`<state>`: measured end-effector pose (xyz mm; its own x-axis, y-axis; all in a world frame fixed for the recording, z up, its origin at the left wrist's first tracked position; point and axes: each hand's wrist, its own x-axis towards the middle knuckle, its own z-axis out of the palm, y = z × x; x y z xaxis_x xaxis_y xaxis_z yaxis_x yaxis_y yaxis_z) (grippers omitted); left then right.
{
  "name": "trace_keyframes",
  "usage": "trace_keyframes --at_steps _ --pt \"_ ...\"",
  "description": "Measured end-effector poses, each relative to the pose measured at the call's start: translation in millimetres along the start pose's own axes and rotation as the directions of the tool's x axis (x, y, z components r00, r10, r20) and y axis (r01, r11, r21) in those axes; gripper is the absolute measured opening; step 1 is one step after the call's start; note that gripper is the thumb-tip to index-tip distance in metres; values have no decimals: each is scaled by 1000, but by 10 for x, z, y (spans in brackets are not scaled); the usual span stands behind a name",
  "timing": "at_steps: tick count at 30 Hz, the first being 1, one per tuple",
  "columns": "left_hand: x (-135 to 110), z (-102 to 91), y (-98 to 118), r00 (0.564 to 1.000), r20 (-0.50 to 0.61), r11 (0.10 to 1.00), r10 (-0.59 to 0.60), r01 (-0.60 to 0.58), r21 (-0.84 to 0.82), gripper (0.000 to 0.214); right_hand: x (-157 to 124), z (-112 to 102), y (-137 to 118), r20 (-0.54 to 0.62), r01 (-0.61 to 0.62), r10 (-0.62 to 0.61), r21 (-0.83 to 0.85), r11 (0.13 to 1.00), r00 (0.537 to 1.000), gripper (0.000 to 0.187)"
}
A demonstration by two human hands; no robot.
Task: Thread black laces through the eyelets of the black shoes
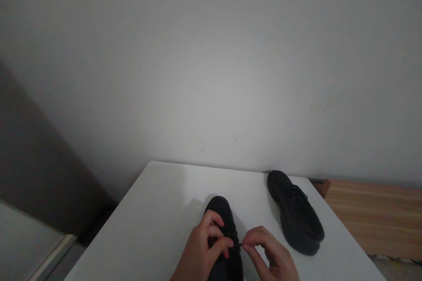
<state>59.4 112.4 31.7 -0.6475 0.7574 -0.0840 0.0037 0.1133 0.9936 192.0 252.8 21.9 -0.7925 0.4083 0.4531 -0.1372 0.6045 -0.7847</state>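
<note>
A black shoe point(221, 210) stands on the white table point(154, 210) at the bottom middle, toe pointing away from me. My left hand point(202, 250) rests on its lace area with the fingers curled and pinched on a lace. My right hand point(272, 257) is just right of the shoe, thumb and forefinger pinched on the lace end close to the left fingertips. The rear of the shoe is hidden by my hands and the frame edge. A second black shoe point(295, 213) lies on the table to the right, apart from both hands.
The table butts against a plain white wall point(211, 74). A wooden surface point(376, 217) adjoins the table on the right. To the left the table edge drops to a dark gap and a pale floor area point(29, 241).
</note>
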Motion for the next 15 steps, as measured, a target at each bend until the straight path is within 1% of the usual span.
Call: trace_keyframes --at_steps 1,3,5,7,9,10,11,13,15 --pt "0 -2 -2 1000 3 1000 -14 14 2 16 3 4 -12 -8 0 0 8 1000 1000 10" --pt "-6 -3 6 999 44 1000 -8 7 24 9 24 20 -48 -7 19 -19 23 1000 1000 10" --pt "-17 -4 22 996 73 995 42 -49 84 6 70 53 -91 17 61 -61 29 998 998 11" --pt "-30 -7 28 991 51 972 120 -128 197 7 132 100 -127 36 120 -121 35 992 992 13" --pt "-36 -14 10 981 18 935 194 -191 298 9 195 147 -146 6 180 -181 48 982 984 14" --pt "-35 -19 -11 977 11 927 212 -204 316 9 220 165 -145 -11 204 -203 53 978 979 13" --pt "-29 -27 -39 977 9 930 211 -204 305 10 239 176 -136 -27 214 -213 56 975 977 12" --pt "-5 -47 -112 984 25 957 175 -176 231 9 252 179 -91 -43 216 -213 65 974 976 11" --pt "30 -74 -197 988 38 977 147 -151 148 9 236 162 -17 -10 206 -206 86 975 978 22"
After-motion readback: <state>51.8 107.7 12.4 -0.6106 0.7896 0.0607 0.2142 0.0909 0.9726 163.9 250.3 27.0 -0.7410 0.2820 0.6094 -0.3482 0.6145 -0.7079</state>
